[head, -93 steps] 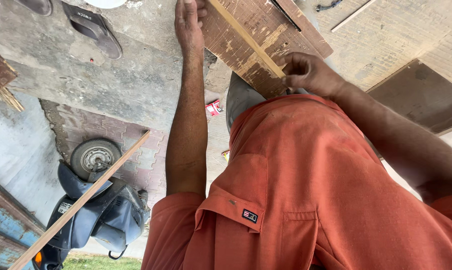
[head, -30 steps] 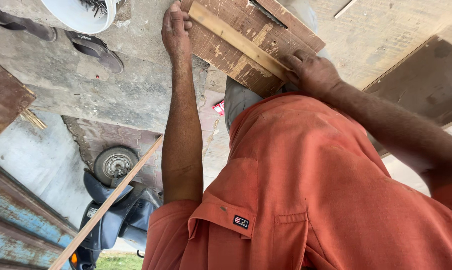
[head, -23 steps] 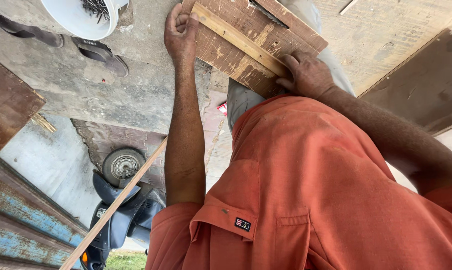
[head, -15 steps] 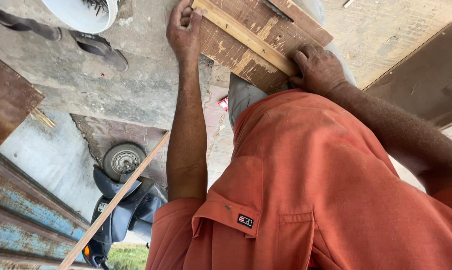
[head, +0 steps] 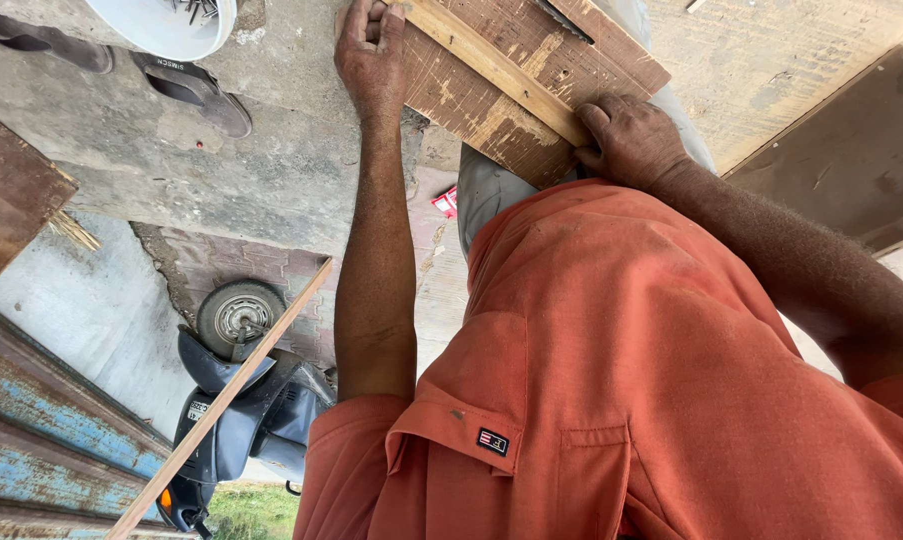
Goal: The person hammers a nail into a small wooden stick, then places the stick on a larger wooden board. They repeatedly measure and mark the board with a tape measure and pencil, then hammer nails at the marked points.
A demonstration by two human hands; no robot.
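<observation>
Left hand grips the end of a pale wooden strip, fingers curled over it. Right hand lies half closed on the strip's other end, pressing it onto a worn brown board. The board rests on the concrete floor, near a white bucket and a sandal.

I see my left hand gripping the end of a pale wooden strip laid across a worn brown board, my right hand pressing its lower edge, a white bucket nearby.
</observation>
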